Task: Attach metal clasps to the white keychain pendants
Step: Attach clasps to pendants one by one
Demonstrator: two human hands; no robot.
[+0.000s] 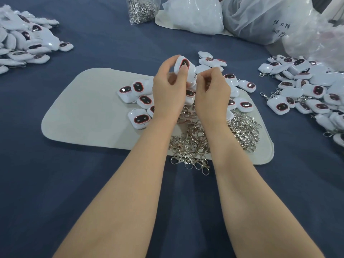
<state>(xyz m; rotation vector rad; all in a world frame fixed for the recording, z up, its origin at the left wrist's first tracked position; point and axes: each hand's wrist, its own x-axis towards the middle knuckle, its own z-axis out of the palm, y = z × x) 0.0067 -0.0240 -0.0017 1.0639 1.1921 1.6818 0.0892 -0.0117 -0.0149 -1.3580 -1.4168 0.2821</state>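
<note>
A dark blue cloth covers the bench [55, 183] in front of you, and your two bare forearms reach across it from the near edge. Just past them a heap of loose clasps [191, 146] lies silver and tangled, a few spilling off the near edge of the pale grey mat [83, 112] onto the cloth. Farther along the mat, a cluster of white pendants on the mat [139, 120] lies around your wrists, each with a dark oval window rimmed in red facing up. Above that cluster your hands meet. Your left hand [168, 90] has its grip clamped on the held pendant [183, 65], thumb pressed on the dark window and fingers curled round the top, so the piece is lifted clear of the mat and tilted. Your right hand [212, 92] sits just beside it, its grip drawn together at the pendant's lower right corner, pinching a small clasp [195, 77] that shows only as a glint of metal between your hands. Off to your right a spread of finished pendants [297, 94] lies on the cloth, with metal clasps trailing from several. Off to your left, well apart, lies another pile of pendants [24, 45]. At the far edge stands a clear bag of clasps [141, 8], and beside it several white plastic bags [195, 13], one with handwriting on it.
</note>
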